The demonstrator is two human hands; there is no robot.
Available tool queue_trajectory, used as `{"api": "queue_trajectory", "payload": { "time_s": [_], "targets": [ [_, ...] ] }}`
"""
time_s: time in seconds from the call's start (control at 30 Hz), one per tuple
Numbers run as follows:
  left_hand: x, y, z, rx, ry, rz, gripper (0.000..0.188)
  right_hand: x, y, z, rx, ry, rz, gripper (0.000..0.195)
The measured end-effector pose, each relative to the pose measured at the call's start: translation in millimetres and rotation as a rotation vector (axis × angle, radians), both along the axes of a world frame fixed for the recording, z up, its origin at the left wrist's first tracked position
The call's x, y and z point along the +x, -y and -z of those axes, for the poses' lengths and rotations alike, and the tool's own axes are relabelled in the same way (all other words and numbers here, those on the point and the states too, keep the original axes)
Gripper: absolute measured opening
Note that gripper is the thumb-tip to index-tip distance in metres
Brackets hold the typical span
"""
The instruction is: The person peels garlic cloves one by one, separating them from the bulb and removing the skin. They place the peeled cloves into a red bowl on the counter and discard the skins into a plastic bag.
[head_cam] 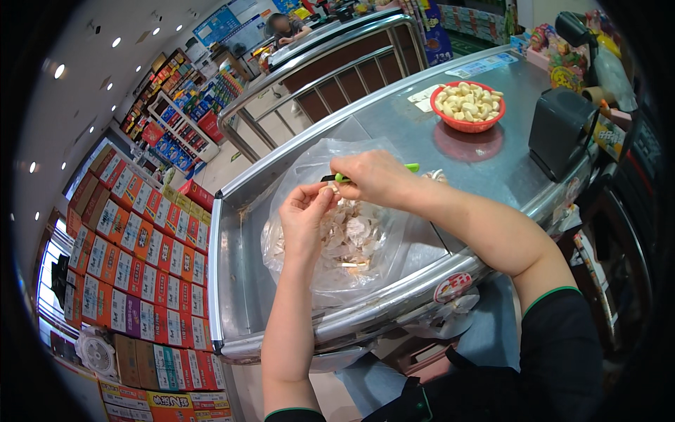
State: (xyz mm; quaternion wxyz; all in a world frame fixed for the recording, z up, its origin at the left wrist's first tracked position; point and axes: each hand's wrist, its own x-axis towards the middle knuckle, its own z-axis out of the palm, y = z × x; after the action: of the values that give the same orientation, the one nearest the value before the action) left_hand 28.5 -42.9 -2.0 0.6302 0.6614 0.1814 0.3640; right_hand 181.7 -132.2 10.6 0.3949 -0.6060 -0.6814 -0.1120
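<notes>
My left hand (307, 211) pinches a garlic clove (331, 187) between thumb and fingertips, partly hidden by the fingers. My right hand (369, 176) grips a knife with a green handle (411, 168); its dark blade (328, 178) meets the clove or lies right beside it. Both hands are above a clear plastic bag (295, 174) spread on the metal counter. Papery garlic skins (353, 232) are heaped on the bag. Farther right, a red plastic basket (469, 126) holds a mound of peeled garlic cloves (466, 101).
The metal counter (390, 121) has a raised rim. A black device (561, 129) and packaged sweets (569, 63) stand at its right end. Beyond it runs a steel railing (316, 53), with a person (285, 31) at another counter. Stacked cartons (142, 253) line the left.
</notes>
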Motion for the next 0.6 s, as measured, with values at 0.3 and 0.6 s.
{"api": "queue_trajectory", "payload": {
  "time_s": [0.3, 0.6],
  "targets": [
    [-1.3, -1.2, -1.4, -0.016, 0.075, -0.046, 0.015, 4.2, -0.2, -1.1, -0.058, -0.049, -0.058, 0.021],
    [-2.8, -2.7, -2.2, -0.007, 0.055, -0.005, 0.017, 0.7, -0.3, -0.1, -0.150, -0.153, -0.082, 0.018]
  ]
}}
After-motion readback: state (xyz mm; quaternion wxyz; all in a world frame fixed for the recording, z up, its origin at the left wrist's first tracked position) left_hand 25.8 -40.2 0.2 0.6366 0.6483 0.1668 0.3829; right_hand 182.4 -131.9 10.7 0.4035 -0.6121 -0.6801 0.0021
